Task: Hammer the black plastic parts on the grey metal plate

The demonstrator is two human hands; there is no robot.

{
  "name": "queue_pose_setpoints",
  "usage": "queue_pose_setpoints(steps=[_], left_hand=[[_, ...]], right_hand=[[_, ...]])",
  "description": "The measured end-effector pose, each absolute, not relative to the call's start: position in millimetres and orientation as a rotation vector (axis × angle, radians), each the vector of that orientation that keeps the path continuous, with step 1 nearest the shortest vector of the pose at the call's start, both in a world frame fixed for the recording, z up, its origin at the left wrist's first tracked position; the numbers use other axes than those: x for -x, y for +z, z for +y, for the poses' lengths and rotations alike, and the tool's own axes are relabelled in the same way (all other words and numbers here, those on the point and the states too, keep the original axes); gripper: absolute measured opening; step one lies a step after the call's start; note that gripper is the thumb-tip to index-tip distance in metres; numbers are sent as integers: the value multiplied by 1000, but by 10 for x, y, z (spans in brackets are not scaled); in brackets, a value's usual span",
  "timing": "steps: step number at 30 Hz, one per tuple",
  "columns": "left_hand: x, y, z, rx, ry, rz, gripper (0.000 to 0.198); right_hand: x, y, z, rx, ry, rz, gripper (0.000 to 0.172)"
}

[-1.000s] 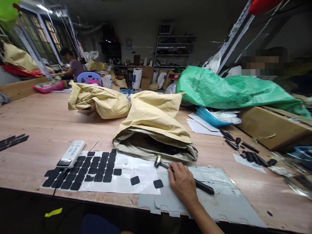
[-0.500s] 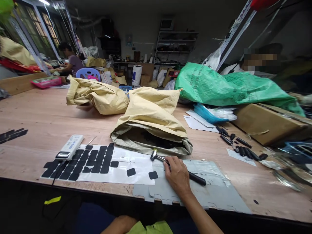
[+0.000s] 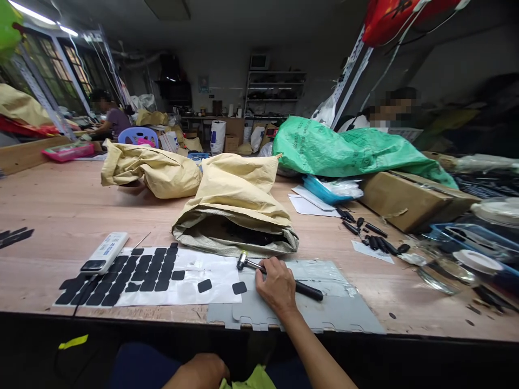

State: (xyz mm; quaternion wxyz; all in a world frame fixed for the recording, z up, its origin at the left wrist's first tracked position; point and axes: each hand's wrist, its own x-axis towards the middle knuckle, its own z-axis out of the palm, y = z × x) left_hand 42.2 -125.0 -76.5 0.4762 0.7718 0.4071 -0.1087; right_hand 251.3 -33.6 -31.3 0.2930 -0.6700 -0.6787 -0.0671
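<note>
More of my left arm (image 3: 198,370) shows low down now, and I can't tell what its hand does. Apart from it, my right hand (image 3: 276,285) stays curled round the hammer (image 3: 308,290) on the grey board (image 3: 344,308), so nothing looks different there. I see more jars (image 3: 478,262) far right. The wood table (image 3: 316,243) has a white gadget (image 3: 106,251), black squares (image 3: 164,270) on white paper (image 3: 190,294), an open tan sack (image 3: 239,189) and black bits (image 3: 376,230). Behind: a person (image 3: 115,120), a blue chair (image 3: 126,136), shelves (image 3: 276,84), a green sack (image 3: 324,148).
</note>
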Motion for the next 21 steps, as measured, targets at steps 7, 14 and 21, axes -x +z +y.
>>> queue_pose_setpoints(steps=[7,14,21], left_hand=[[-372,480,-677,-1775,-116,756,30],[-508,484,367,-2100,447,1385,31],[-736,227,1034,-2175,185,1881,28]], right_hand=[[-2491,-294,-277,1821,-159,-1792,4],[-2488,-300,-261,1816,-154,-1796,6],[-2491,-311,-268,1799,-170,-1796,4]])
